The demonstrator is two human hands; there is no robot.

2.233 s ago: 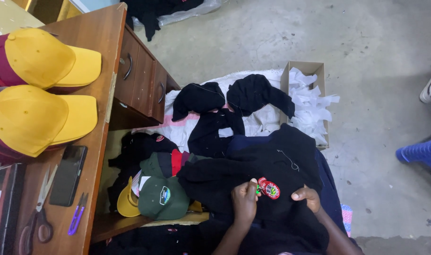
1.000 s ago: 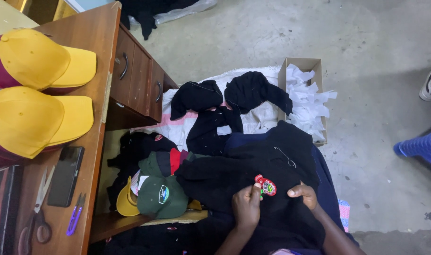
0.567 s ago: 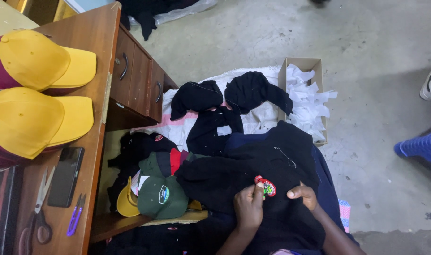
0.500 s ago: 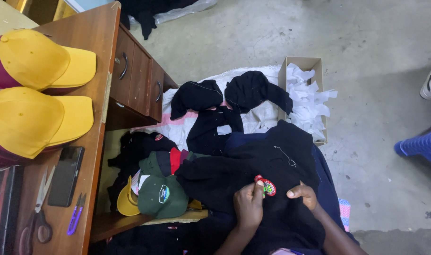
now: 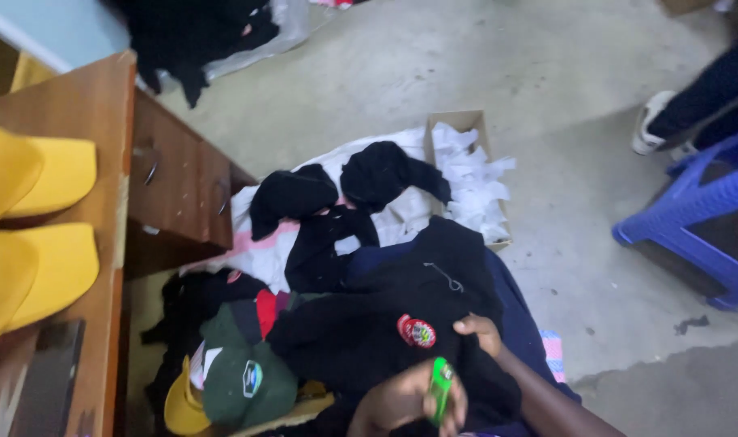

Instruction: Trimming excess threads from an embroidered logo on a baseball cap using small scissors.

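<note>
We hold the black garment on our lap; its round red patch faces up. Left hand pinches a small green tool; right hand pins the cloth, fingers pressed together. Step looks like patch work; next calls for steady aim at the patch edge.

Left hand: lifted off the round red badge, now closed around a small green tool at bottom centre.
Red badge: uncovered, fully in sight on the black garment.
Right hand: moved close beside the badge, fingertips on the cloth.
View: swung right; blue plastic stool and a white shoe larger at right edge; yellow caps cut off at left.
</note>
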